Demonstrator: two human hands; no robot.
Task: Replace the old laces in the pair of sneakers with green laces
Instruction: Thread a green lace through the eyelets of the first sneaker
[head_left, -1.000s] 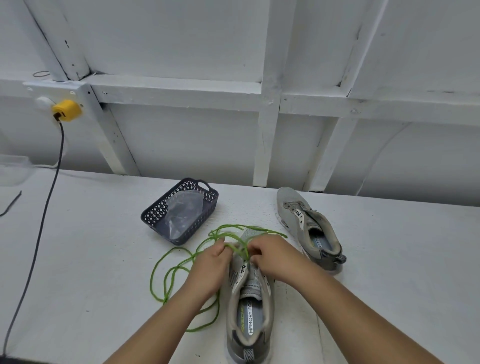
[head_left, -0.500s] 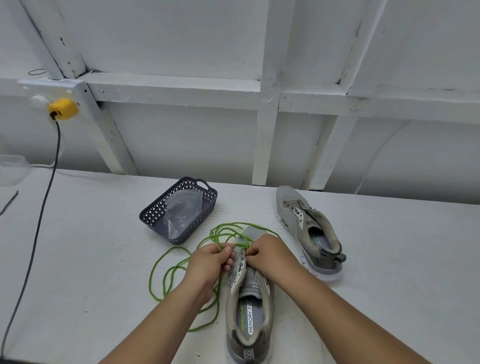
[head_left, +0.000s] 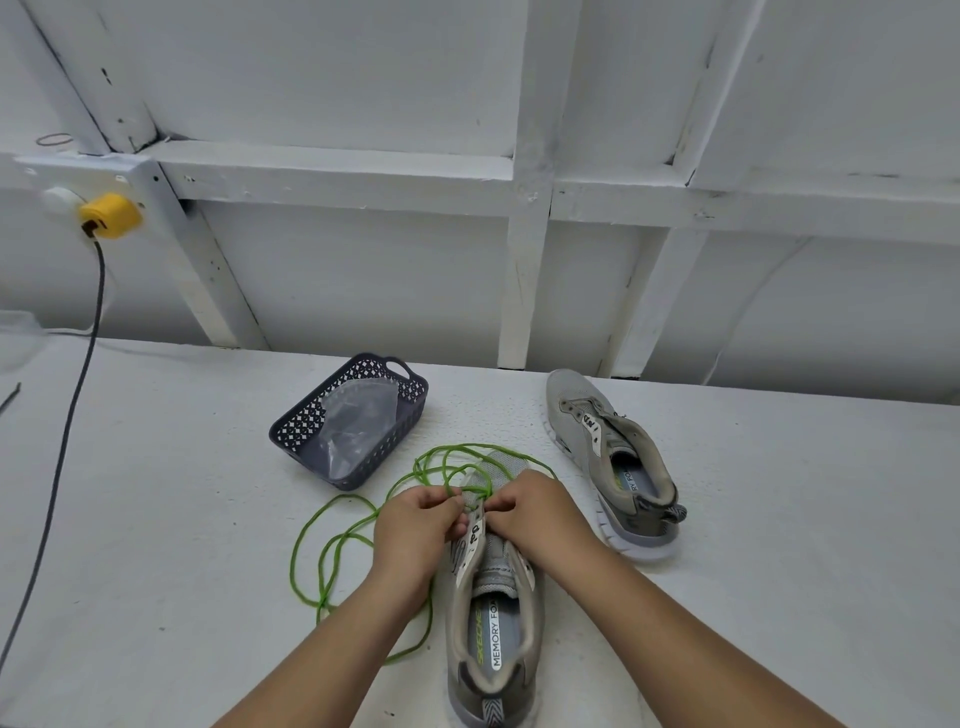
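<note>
Head view: a grey sneaker (head_left: 493, 613) lies at the table's near middle, toe toward 12 o'clock, with a green lace (head_left: 332, 545) threaded at its front eyelets and looping loosely over the table (head_left: 156, 519) toward 9 o'clock. Left hand (head_left: 415, 525) and right hand (head_left: 535, 512) meet over the tongue, fingers curled, each pinching the lace by the eyelets. Its insole reads "SKECHERS MEMORY FOAM", partly cut off. A second, unlaced sneaker (head_left: 608, 457) sits at 2 o'clock. At 11 o'clock stands a dark basket (head_left: 311, 423) holding a clear plastic bag (head_left: 358, 421).
</note>
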